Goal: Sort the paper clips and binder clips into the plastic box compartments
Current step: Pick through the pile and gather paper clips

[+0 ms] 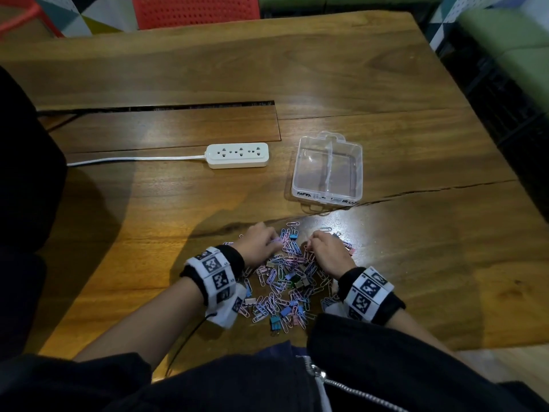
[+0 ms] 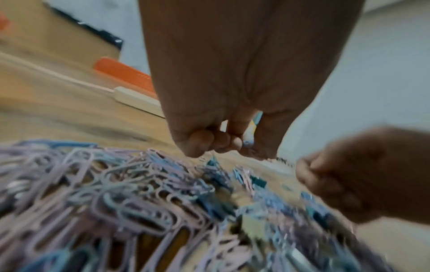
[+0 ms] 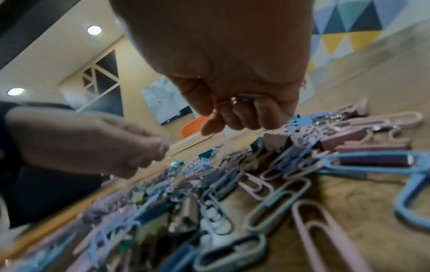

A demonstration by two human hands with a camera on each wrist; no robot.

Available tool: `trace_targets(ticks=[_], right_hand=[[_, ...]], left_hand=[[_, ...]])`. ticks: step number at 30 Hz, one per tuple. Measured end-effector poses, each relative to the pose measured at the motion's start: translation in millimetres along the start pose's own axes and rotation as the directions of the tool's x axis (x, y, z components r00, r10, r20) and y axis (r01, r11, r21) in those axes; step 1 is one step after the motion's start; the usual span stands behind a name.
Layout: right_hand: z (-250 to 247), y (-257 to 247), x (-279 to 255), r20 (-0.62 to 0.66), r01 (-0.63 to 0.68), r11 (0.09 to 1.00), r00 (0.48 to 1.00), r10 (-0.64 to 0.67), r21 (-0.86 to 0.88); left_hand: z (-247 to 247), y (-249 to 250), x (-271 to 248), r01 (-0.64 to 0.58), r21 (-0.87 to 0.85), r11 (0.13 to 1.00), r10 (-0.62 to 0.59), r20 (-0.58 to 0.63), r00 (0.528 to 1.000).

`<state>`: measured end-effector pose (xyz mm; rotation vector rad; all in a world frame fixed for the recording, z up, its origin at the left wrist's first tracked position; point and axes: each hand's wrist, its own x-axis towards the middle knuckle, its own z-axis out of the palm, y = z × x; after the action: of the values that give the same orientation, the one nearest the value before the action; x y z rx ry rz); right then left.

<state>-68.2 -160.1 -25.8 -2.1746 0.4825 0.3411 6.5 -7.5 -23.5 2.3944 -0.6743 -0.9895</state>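
Observation:
A heap of pastel paper clips and small binder clips [image 1: 285, 281] lies on the wooden table in front of me. It fills the left wrist view [image 2: 139, 193] and the right wrist view [image 3: 232, 184]. My left hand [image 1: 274, 243] hovers over the heap's far left with its fingers curled [image 2: 209, 143]. It seems to pinch a teal binder clip [image 3: 175, 162] by its wire handle. My right hand [image 1: 310, 242] is fisted over the far right, and clips [image 3: 239, 100] show inside its curled fingers. The clear two-compartment plastic box [image 1: 297, 173] stands empty beyond the heap.
A white power strip [image 1: 237, 155] with its cable lies to the left of the box. Behind it a cable slot [image 1: 178, 107] is cut into the table. A crack [image 1: 430, 188] runs across the wood right of the box. A red chair [image 1: 196, 7] stands at the far edge.

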Motion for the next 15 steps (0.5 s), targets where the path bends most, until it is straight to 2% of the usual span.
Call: trace_targets(ticks=[2, 5, 7, 9, 12, 13, 15], right_hand=[[3, 0, 1, -0.005, 0.054, 0.978, 0.998, -0.057, -0.202], [11, 2, 1, 0.070, 0.082, 0.894, 0.996, -0.057, -0.441], [16, 2, 2, 0.091, 0.119, 0.859, 0.992, -0.084, -0.497], [20, 2, 1, 0.079, 0.131, 0.870, 0.991, -0.106, -0.475], [25, 4, 0, 0.103, 0.167, 0.874, 0.986, -0.134, -0.457], [25, 3, 1, 0.117, 0.178, 0.880, 0.983, -0.140, -0.440], [23, 3, 1, 0.138, 0.162, 0.904, 0.984, -0.116, -0.396]], left_hand=[[-6, -2, -2, 0.037, -0.342, 0.939, -0.028, 0.030, 0.999], [-14, -7, -3, 0.063, -0.693, 0.718, -0.063, 0.026, 0.998], [-15, -9, -4, 0.075, -0.820, 0.568, -0.053, 0.054, 0.997], [-13, -11, -5, 0.089, -0.862, 0.499, -0.025, 0.088, 0.996], [-9, -11, -5, 0.103, -0.853, 0.512, -0.021, 0.108, 0.994], [-9, -10, -4, 0.112, -0.824, 0.556, -0.044, 0.105, 0.994], [-9, -8, -2, 0.127, -0.689, 0.713, -0.104, 0.074, 0.992]])
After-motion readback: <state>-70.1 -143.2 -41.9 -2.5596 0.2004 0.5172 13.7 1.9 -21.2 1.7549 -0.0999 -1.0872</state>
